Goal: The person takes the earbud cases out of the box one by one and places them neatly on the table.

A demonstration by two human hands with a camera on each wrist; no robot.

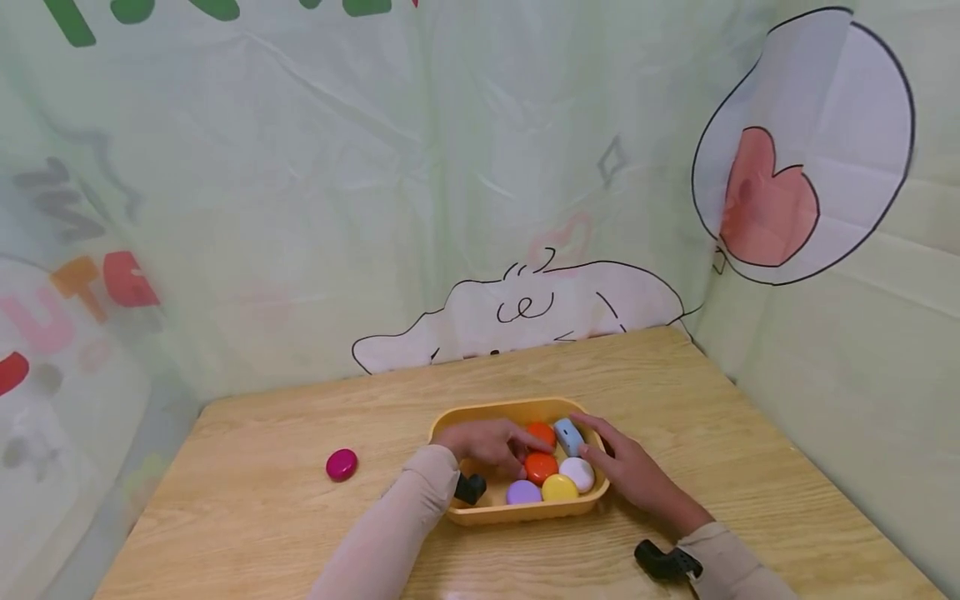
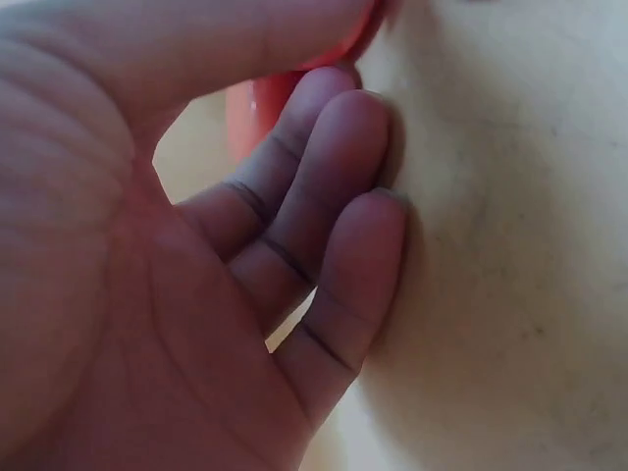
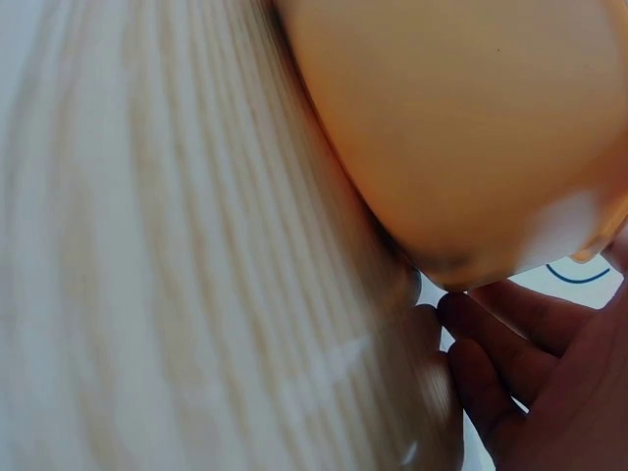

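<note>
Has left hand [image 1: 483, 443] in the orange tray [image 1: 517, 514], fingers half-bent against a red disc [image 1: 541, 469]; cannot tell whether pinched. Rests right hand [image 1: 637, 471], fingers spread, over the rim beside a blue block [image 1: 567, 435]. Readable beyond left fingers: U [image 1: 41, 340], T [image 1: 84, 282]; cut off above: green letters [image 1: 71, 25].

Left-hand fingers [image 1: 529, 438] partly hide the farther orange-red disc [image 1: 542, 431].

I see a passage between the pink disc [image 1: 341, 465] and the tray [image 1: 512, 514]; the left sleeve [image 1: 390, 533] bars its near end.
</note>
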